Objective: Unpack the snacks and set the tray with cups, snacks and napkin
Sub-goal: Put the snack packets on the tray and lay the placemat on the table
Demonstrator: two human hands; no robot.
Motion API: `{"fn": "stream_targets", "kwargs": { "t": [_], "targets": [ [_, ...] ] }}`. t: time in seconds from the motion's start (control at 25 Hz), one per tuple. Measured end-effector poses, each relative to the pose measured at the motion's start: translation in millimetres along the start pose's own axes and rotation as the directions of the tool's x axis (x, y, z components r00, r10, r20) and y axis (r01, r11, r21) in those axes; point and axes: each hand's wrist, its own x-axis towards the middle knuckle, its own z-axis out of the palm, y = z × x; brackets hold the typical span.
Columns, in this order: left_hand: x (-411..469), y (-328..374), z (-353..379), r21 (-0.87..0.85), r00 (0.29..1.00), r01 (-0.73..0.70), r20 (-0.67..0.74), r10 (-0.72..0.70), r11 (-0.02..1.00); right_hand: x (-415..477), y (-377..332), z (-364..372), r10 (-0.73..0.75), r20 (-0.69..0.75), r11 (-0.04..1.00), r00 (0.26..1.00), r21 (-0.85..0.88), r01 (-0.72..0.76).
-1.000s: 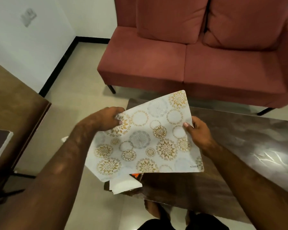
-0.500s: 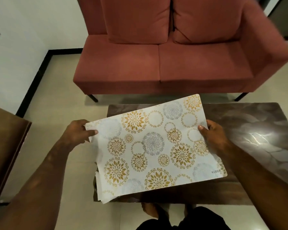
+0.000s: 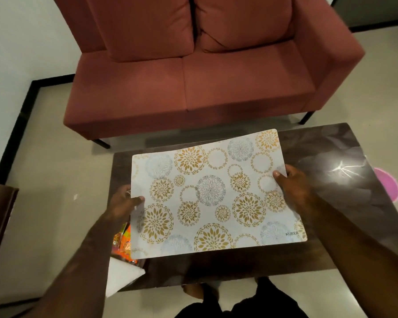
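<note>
Down at the near left corner, a white napkin (image 3: 122, 275) and an orange snack packet (image 3: 122, 241); above them the left hand (image 3: 122, 204) and right hand (image 3: 292, 189) pinch a patterned placemat (image 3: 211, 196) over the dark table (image 3: 354, 180), red sofa (image 3: 193, 76) beyond.

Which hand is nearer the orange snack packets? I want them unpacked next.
Left. The left hand grips the placemat directly above the orange snack packets; the right hand holds the opposite edge.
</note>
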Motion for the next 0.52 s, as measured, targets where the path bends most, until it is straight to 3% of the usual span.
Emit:
{"fn": "stream_targets", "kwargs": {
  "t": [0.28,0.52],
  "targets": [
    [3,59,161,0.133,0.993,-0.088,-0.066,0.098,0.987,80,3,-116,0.023,-0.036,0.997,0.999,-0.077,-0.026],
    [44,72,272,0.209,0.997,-0.081,-0.001,0.083,0.975,163,33,-169,0.081,-0.058,0.986,0.995,-0.142,-0.089]
  ]
}}
